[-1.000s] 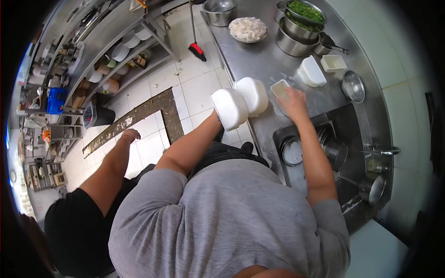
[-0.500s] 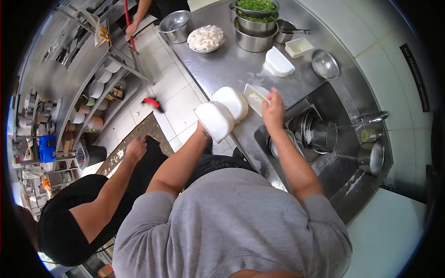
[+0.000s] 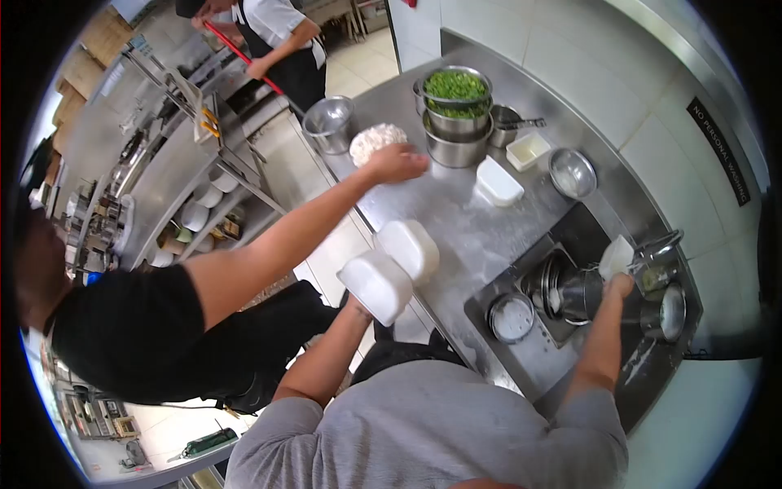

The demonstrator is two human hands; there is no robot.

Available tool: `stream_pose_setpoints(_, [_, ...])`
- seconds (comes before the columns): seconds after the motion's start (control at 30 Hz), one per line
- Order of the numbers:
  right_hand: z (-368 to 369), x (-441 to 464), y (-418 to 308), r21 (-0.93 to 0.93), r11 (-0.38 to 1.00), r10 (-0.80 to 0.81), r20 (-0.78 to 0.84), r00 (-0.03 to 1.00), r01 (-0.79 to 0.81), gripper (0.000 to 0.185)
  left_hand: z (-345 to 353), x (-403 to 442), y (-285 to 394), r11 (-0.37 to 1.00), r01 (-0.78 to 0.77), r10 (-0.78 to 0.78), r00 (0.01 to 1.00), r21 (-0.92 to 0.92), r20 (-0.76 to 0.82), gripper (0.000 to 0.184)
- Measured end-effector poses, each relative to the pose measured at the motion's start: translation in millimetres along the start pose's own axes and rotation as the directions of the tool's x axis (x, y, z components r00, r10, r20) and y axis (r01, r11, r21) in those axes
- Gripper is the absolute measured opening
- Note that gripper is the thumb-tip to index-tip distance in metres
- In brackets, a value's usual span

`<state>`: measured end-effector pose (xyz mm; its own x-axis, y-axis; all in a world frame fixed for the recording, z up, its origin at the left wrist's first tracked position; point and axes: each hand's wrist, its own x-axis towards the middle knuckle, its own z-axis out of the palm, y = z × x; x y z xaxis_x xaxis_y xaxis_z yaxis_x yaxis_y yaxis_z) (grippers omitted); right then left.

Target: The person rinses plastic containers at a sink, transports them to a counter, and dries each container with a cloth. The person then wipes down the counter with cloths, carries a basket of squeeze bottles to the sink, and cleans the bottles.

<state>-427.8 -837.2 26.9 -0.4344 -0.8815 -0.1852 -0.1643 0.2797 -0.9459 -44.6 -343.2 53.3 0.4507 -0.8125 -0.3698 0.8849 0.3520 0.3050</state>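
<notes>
My left hand (image 3: 356, 306) grips a white plastic tub (image 3: 376, 285) over the counter's near edge; the tub's wall hides most of its fingers. Against that tub rests a second white tub (image 3: 407, 251); I cannot tell whether it is held or standing on the counter. Over the far right of the sink, my right hand (image 3: 619, 285) is closed on a smaller white tub (image 3: 617, 256) beside the tap (image 3: 660, 244). Below it, a dark pot (image 3: 580, 295) and stacked metal bowls (image 3: 551, 285) sit in the sink (image 3: 533, 371).
A co-worker's arm (image 3: 277, 220) reaches across from the left, its hand near a bowl of whitish food (image 3: 378, 143). Steel pots with chopped greens (image 3: 458, 84), white tubs (image 3: 498, 182) and a metal bowl (image 3: 573, 173) stand at the back. Another person holds a red pole (image 3: 240, 55).
My right hand has carried the small tub from the counter to beside the tap. The co-worker's arm has swung forward over the counter. My left hand still holds its tub.
</notes>
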Motion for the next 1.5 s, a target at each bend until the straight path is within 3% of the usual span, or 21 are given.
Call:
stream_pose_setpoints(0.07, [-4.2, 92.5, 38.5, -0.126, 0.929, -0.327, 0.160, 0.932, 0.348, 0.044, 4.4, 2.5, 0.6, 1.000, 0.008, -0.008, 1.000, 0.028, -0.016, 0.044])
stream_pose_setpoints(0.17, [-5.7, 27.5, -24.8, 0.458, 0.888, -0.049, 0.021, 0.999, 0.034, 0.039, 29.8, -1.7, -3.9, 0.996, 0.063, -0.064, 0.998, -0.067, -0.005, 0.042])
stream_pose_setpoints(0.23, [-7.2, 55.6, 1.9, 0.558, 0.755, 0.135, 0.382, 0.914, -0.345, 0.036, 30.5, -0.4, -12.1, 0.989, 0.110, -0.099, 0.989, -0.096, 0.114, 0.043])
stream_pose_setpoints(0.27, [-5.8, 50.7, 13.4, 0.507, 0.721, 0.107, 0.592, 0.799, -0.473, 0.035, 24.5, -1.3, -13.9, 0.986, 0.141, -0.118, 0.967, -0.091, 0.225, 0.045])
stream_pose_setpoints(0.3, [-4.0, 33.3, 13.7, 0.600, 0.580, 0.096, 0.622, 0.777, -0.552, 0.035, 20.7, 0.1, -16.3, 0.979, 0.188, -0.150, 0.930, -0.085, 0.335, 0.047])
stream_pose_setpoints(0.33, [-2.3, 11.3, 10.1, 0.666, 0.412, 0.085, 0.651, 0.754, -0.622, 0.036, 24.8, 5.1, -17.1, 0.996, 0.081, -0.090, 0.947, 0.041, 0.309, 0.049])
stream_pose_setpoints(0.4, [7.1, -8.4, 23.4, 0.767, 0.157, -0.039, 0.634, 0.772, -0.622, 0.036, 38.3, 4.0, -18.6, 0.986, 0.001, -0.039, 0.974, 0.169, 0.222, 0.047])
stream_pose_setpoints(0.6, [6.9, -29.5, 22.0, 0.620, -0.348, -0.146, 0.706, 0.693, -0.704, 0.035, 19.7, 30.5, -21.6, 0.945, 0.060, -0.133, 0.969, 0.323, 0.208, 0.040])
stream_pose_setpoints(0.7, [-0.7, -30.1, 12.4, 0.620, -0.232, -0.123, 0.746, 0.654, -0.750, 0.034, 18.9, 50.7, -34.8, 0.898, 0.082, -0.172, 0.970, 0.432, 0.172, 0.039])
stream_pose_setpoints(0.73, [-4.3, -57.5, -13.7, 0.845, 0.160, 0.053, 0.508, 0.860, -0.510, 0.033, 27.0, 59.1, -42.7, 0.891, 0.107, -0.200, 0.965, 0.441, 0.168, 0.039])
stream_pose_setpoints(0.77, [-10.2, -49.1, -2.6, 0.742, 0.355, 0.182, 0.542, 0.820, -0.569, 0.037, 35.8, 66.7, -52.1, 0.886, 0.141, -0.235, 0.958, 0.441, 0.166, 0.039])
stream_pose_setpoints(0.8, [-20.6, -61.4, -15.4, 0.609, 0.717, 0.158, 0.332, 0.930, -0.339, 0.039, 45.1, 74.7, -63.6, 0.883, 0.169, -0.265, 0.949, 0.439, 0.168, 0.039])
stream_pose_setpoints(0.83, [-31.2, -75.2, -29.1, 0.317, 0.945, 0.042, 0.136, 0.990, -0.084, 0.042, 54.3, 83.4, -76.0, 0.880, 0.197, -0.295, 0.940, 0.433, 0.173, 0.038])
stream_pose_setpoints(0.87, [-38.1, -67.4, -18.9, 0.192, 0.962, -0.202, 0.025, 0.979, 0.193, 0.044, 63.6, 95.2, -90.5, 0.876, 0.222, -0.325, 0.928, 0.429, 0.183, 0.038])
stream_pose_setpoints(0.93, [-50.7, -49.0, 7.0, -0.135, 0.749, -0.660, -0.071, 0.748, 0.648, 0.049, 84.0, 117.7, -119.3, 0.866, 0.267, -0.376, 0.905, 0.423, 0.199, 0.038])
stream_pose_setpoints(1.03, [-72.7, -55.2, -11.8, -0.165, 0.824, -0.539, 0.070, 0.839, 0.543, 0.047, 116.7, 157.4, -165.3, 0.851, 0.318, -0.440, 0.867, 0.419, 0.235, 0.038])
stream_pose_setpoints(1.07, [-73.8, -72.5, -33.8, 0.384, 0.922, -0.117, 0.127, 0.985, 0.060, 0.041, 126.3, 167.9, -178.6, 0.843, 0.336, -0.462, 0.853, 0.421, 0.244, 0.038])
stream_pose_setpoints(1.17, [-88.6, -55.9, -17.9, 0.549, 0.663, 0.256, 0.473, 0.843, -0.510, 0.035, 150.8, 201.6, -221.1, 0.823, 0.377, -0.513, 0.814, 0.424, 0.271, 0.037])
stream_pose_setpoints(1.23, [-99.1, -54.2, -7.0, 0.508, 0.470, 0.214, 0.728, 0.652, -0.722, 0.034, 164.5, 219.9, -251.4, 0.809, 0.411, -0.546, 0.789, 0.420, 0.281, 0.037])
stream_pose_setpoints(1.3, [-111.8, -57.4, 7.0, 0.521, 0.373, 0.139, 0.787, 0.602, -0.768, 0.034, 178.9, 235.4, -281.9, 0.795, 0.437, -0.576, 0.761, 0.421, 0.297, 0.037])
stream_pose_setpoints(1.5, [-146.6, -51.8, 46.0, 0.734, 0.282, 0.144, 0.605, 0.783, -0.618, 0.032, 214.6, 261.1, -367.0, 0.756, 0.519, -0.645, 0.692, 0.399, 0.322, 0.036])
